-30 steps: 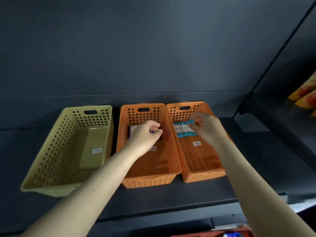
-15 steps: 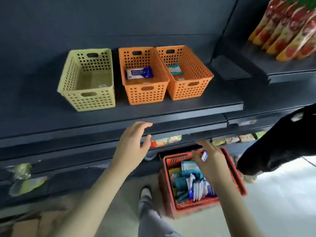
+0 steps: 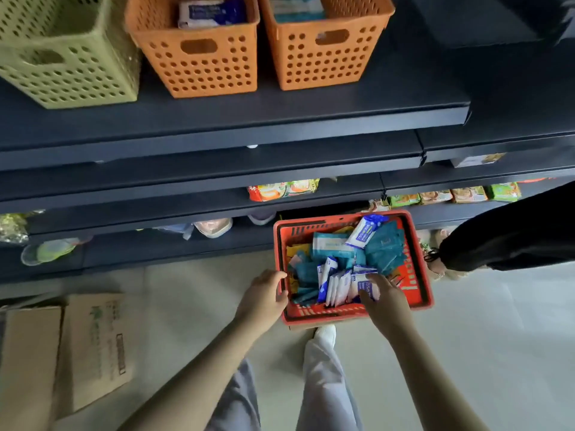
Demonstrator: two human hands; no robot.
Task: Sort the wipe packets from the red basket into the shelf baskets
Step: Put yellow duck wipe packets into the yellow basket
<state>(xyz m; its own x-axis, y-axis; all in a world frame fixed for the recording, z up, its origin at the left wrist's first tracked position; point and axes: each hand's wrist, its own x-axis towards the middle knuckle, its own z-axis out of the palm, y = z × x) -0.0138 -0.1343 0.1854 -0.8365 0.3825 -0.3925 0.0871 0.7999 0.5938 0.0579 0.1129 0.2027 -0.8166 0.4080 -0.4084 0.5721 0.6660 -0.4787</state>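
The red basket (image 3: 420, 275) stands on the floor below the shelves, filled with several teal wipe packets (image 3: 382, 247) and white-and-blue wipe packets (image 3: 339, 284). My left hand (image 3: 264, 300) is at the basket's left rim, fingers apart and touching the rim. My right hand (image 3: 382, 300) reaches inside, its fingers and thumb pinching a white packet (image 3: 367, 286). On the top shelf stand a green basket (image 3: 68, 57), a middle orange basket (image 3: 202, 63) with a white-and-blue packet (image 3: 208, 10) in it, and a right orange basket (image 3: 323, 57) with a teal packet (image 3: 295, 7) in it.
Flattened cardboard boxes (image 3: 93, 346) lie on the floor at the left. Another person's dark sleeve (image 3: 513, 234) reaches in at the right, next to the red basket. Snack packs (image 3: 283, 189) line the lower shelves. My white shoe (image 3: 325, 332) is just below the basket.
Both hands left the packets in the orange baskets and dropped down to the red basket. My view tilted from the top shelf to the floor. My right hand has closed on a white packet.
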